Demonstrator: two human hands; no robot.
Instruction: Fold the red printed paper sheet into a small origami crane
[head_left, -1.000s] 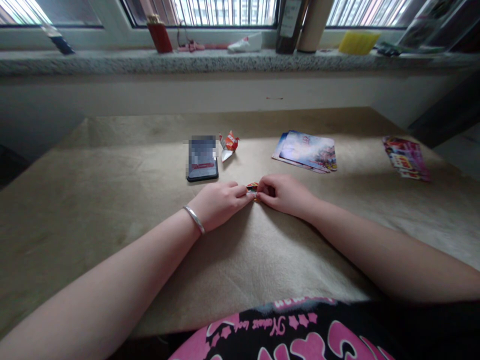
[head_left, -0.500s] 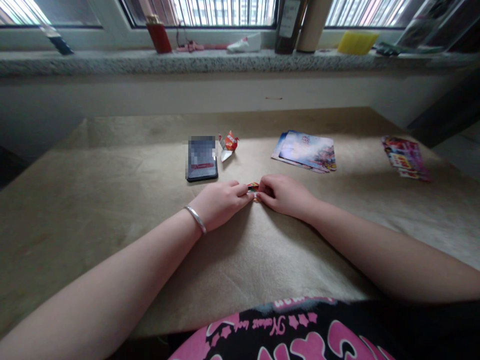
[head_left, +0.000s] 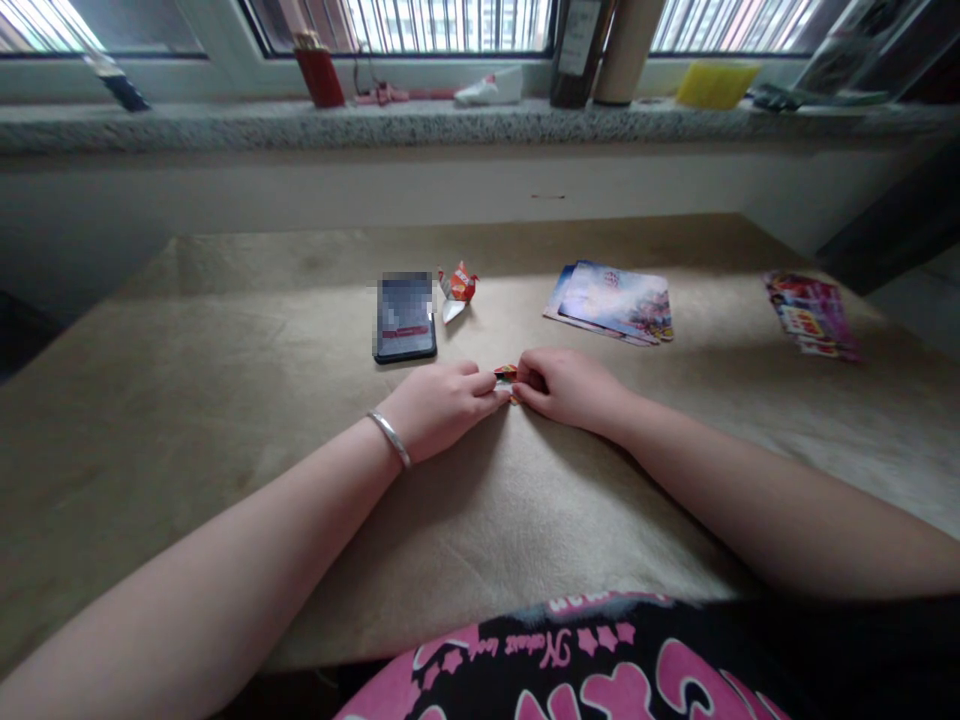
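Hardly anything has moved since the earlier frame; left hand [head_left: 442, 408] and right hand [head_left: 574, 388] keep their fingers pinched on a small colourful paper [head_left: 507, 371] between them; phone [head_left: 405, 338] and folded paper bird [head_left: 460, 289] lie beyond the left fingers.

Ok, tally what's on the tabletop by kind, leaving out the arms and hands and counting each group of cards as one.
Phone: 1
Red-orange folded figure: 1
Small colourful piece: 1
Card groups: 2 (bluish, reddish-pink)
Total: 5
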